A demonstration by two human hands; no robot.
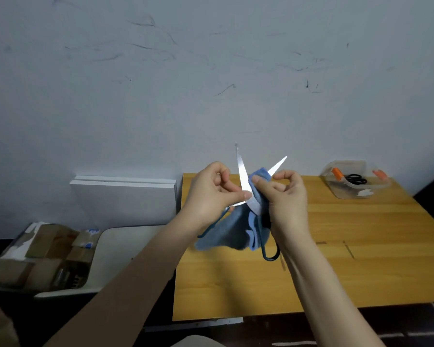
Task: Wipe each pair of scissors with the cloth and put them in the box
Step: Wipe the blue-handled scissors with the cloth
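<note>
I hold a pair of scissors (242,175) with dark blue-green handles in the air above the wooden table (361,246). Its silver blades are spread apart and point upward. My left hand (211,191) pinches the scissors near the pivot, thumb on the metal. My right hand (285,196) grips a blue cloth (232,231) pressed against the right blade; the cloth hangs down below both hands. One handle loop (269,254) shows under the cloth. A clear plastic box (353,179) with orange clips stands at the table's far right and holds a black-handled pair of scissors (356,180).
A white panel (125,196) leans against the scuffed wall left of the table. Lower left, a white chair (120,246) and a tray of brown cardboard packets (35,259) stand. The table's front edge lies near my forearms.
</note>
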